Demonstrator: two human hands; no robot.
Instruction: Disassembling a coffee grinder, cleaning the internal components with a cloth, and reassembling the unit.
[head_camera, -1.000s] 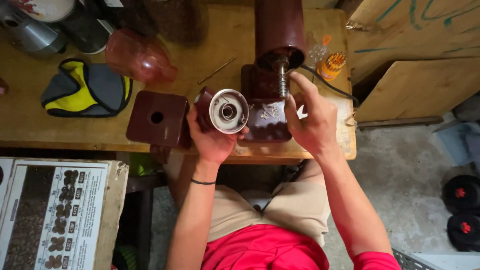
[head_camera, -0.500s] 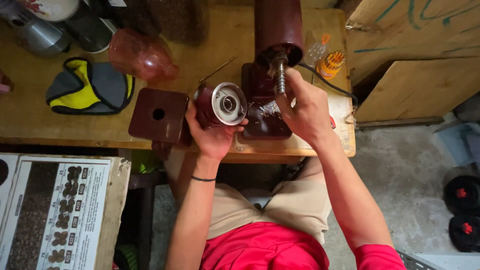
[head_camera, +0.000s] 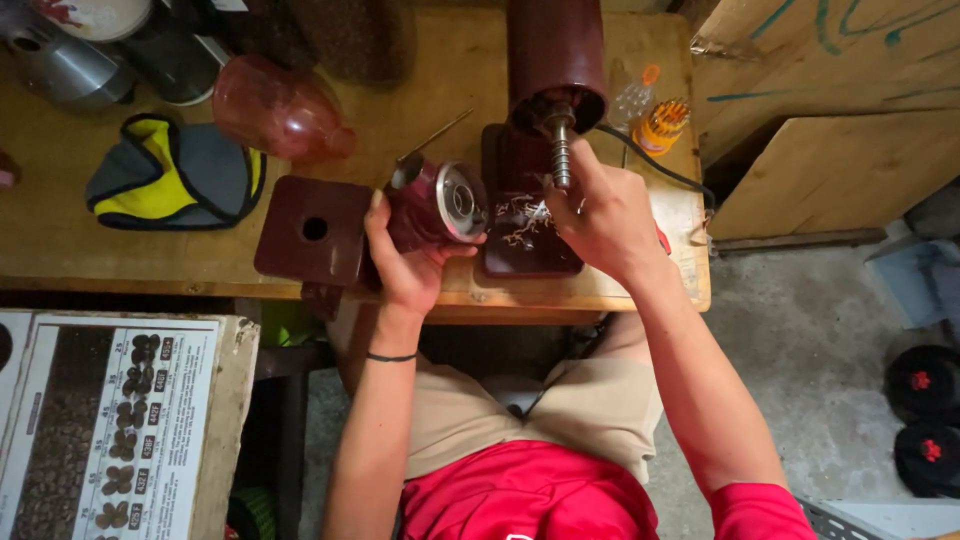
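Holding maroon housing (head_camera: 432, 205); pink jar (head_camera: 280, 108) lies sideways.

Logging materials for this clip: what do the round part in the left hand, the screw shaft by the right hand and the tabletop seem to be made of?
The round part in the left hand looks like dark red painted metal with a bare silvery face that glints. The screw shaft at the right hand looks like bare grey metal, ridged and shiny. The tabletop looks like unfinished wood, tan with visible grain.

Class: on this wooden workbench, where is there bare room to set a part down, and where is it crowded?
Bare wood lies along the front edge of the workbench, below the yellow-grey pouch, left of the square maroon block. Crowded: the top left, and around both hands at the maroon machine.
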